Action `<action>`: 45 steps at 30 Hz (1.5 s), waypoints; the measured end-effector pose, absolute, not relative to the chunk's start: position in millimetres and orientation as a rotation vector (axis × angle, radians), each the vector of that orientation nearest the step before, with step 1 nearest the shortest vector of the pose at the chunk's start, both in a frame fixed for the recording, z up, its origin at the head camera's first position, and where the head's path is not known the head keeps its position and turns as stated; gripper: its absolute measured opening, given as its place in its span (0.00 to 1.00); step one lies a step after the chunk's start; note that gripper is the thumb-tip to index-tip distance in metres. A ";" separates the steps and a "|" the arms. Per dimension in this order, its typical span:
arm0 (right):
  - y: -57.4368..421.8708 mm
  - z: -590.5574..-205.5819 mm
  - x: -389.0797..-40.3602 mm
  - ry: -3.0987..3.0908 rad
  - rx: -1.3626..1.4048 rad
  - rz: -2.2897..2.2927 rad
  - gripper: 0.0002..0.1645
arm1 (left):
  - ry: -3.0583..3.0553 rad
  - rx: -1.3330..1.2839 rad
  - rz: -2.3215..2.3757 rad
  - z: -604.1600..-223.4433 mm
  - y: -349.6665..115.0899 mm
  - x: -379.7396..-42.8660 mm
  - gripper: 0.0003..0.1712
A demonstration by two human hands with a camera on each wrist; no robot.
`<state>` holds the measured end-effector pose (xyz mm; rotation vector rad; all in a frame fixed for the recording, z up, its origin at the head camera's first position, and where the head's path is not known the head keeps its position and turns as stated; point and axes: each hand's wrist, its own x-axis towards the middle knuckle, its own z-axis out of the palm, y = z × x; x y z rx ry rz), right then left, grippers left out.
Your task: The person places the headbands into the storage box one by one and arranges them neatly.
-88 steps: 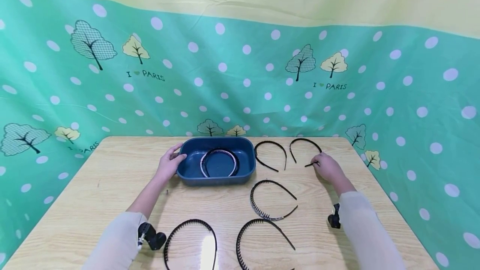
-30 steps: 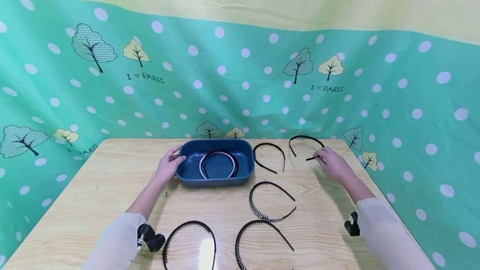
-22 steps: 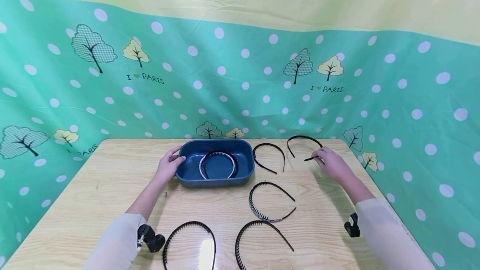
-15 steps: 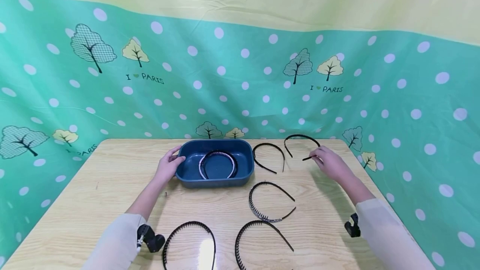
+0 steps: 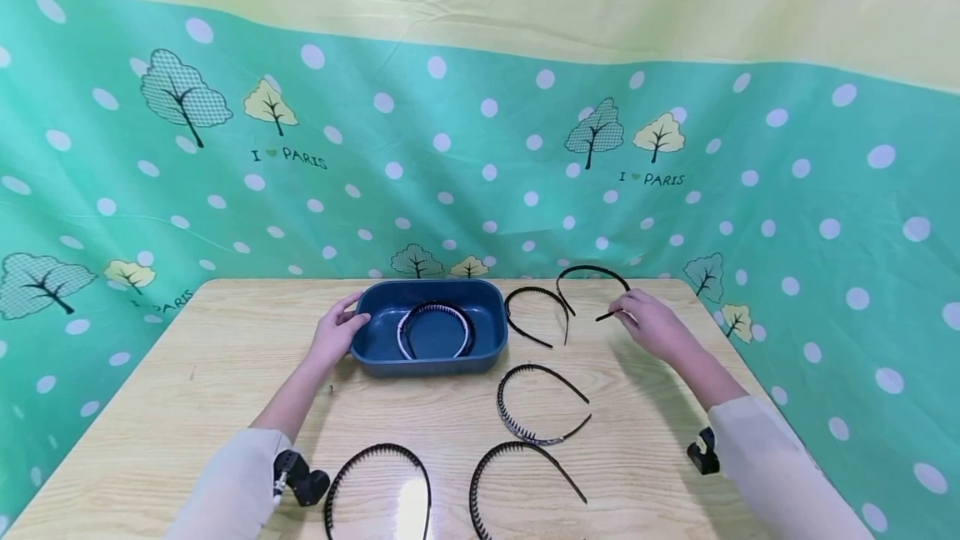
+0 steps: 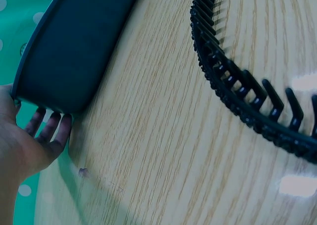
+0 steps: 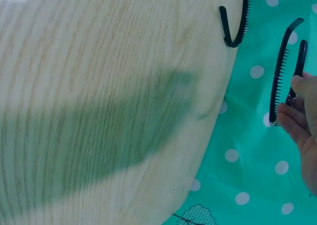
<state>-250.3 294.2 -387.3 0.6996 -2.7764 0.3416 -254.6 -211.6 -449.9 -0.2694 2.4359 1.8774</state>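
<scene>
My left hand grips the left end of a blue plastic bin, its thumb at the rim. Inside the bin lie a black headband and a white one, overlapping. At the back right, my right hand pinches a thin black headband near one end, raised over the table. The right wrist view shows comb teeth along this headband and something sparkly near the fingers. Close to its left, another black headband lies beside the bin.
On the wooden table lie more toothed headbands: one with a sparkly grey edge, a black one at the front, and another black one front left. A green dotted cloth hangs behind and at the sides.
My right hand has lifted the headband off the table and carried it left, toward the headband beside the bin. The left hand stays on the bin.
</scene>
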 end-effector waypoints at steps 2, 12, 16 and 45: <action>292.0 -385.4 -249.0 -2.766 0.716 0.342 0.07 | 2.433 -0.273 1.875 -450.0 -211.4 -254.7 0.32; 281.4 -383.4 -247.0 -2.726 0.763 0.334 0.07 | 2.429 -0.293 1.881 -448.4 -210.5 -253.0 0.32; 278.5 -384.2 -248.0 -2.711 0.780 0.329 0.07 | 2.430 -0.294 1.876 -449.5 -210.3 -252.5 0.32; 253.3 -386.0 -247.5 -2.644 0.894 0.349 0.07 | 2.412 -0.276 1.918 -449.0 -210.9 -253.7 0.32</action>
